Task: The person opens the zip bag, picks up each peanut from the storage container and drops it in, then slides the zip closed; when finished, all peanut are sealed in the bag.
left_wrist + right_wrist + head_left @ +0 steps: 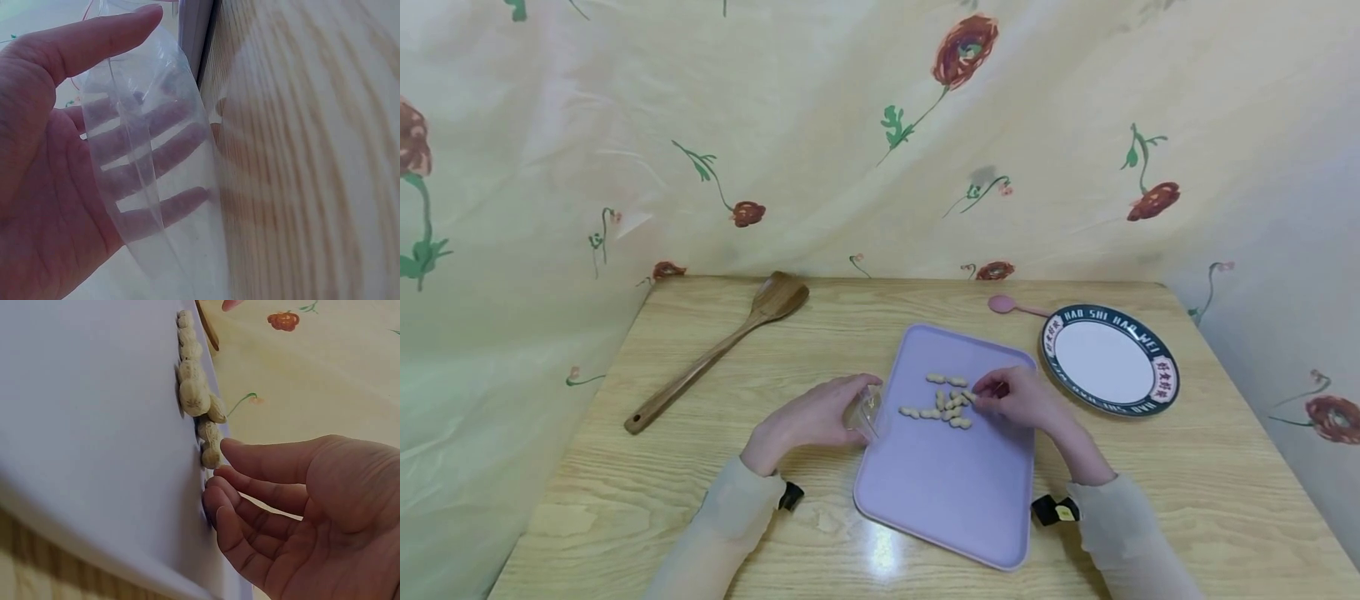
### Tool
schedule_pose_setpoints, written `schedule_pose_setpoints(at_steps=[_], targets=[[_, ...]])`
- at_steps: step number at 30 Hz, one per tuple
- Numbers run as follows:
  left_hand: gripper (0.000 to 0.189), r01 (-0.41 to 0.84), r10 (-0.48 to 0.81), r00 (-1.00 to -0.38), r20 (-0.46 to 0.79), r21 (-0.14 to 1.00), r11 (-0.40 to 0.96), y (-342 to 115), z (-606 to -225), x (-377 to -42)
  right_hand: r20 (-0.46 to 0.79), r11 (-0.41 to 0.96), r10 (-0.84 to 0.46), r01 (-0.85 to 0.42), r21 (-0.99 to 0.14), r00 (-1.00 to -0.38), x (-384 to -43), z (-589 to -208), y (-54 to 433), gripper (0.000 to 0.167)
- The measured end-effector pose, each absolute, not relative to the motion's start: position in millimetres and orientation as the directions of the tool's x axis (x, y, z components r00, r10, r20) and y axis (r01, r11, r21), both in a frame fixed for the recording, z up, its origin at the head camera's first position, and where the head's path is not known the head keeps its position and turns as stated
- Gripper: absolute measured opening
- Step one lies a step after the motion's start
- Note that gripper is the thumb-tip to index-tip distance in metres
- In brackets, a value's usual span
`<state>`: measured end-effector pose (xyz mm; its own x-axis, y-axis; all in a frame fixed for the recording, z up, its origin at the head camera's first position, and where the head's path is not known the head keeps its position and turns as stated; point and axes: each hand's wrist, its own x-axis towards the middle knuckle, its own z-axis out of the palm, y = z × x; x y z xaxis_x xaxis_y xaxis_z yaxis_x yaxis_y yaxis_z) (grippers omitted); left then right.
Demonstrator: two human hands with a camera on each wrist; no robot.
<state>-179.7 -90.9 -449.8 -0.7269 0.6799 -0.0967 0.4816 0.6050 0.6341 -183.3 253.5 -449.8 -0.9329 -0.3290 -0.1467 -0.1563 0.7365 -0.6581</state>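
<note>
Some peanuts [951, 413] are lying on our purple tray [943, 492]. Our right hand [1018, 397] is bending its fingers, almost together, beside one; we can't tell if they're pinching it. Our left hand [820, 412] is holding a clear plastic container [868, 412]. We're maybe placing peanuts, so we're needing a gentle pinch next.

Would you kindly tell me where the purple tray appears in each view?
Head: the purple tray, lower half, just right of centre.
Left wrist: only its edge, top centre.
Right wrist: tray across most of the left side.
Shared landmark: the wooden table beneath it.
</note>
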Motion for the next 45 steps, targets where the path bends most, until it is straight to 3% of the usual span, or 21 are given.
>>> schedule_pose_setpoints(at_steps=[28,45], targets=[[0.079,0.468,0.673,-0.732,-0.107,0.639,0.611,-92,-449,-179,-0.160,0.712,-0.316,-0.123,-0.691,-0.935,-184,-449,254,0.014],[0.081,0.496,0.672,-0.738,-0.060,0.626,0.601,-91,-450,-181,-0.021,0.691,-0.322,-0.219,-0.689,-0.946,-180,-413,216,0.012]])
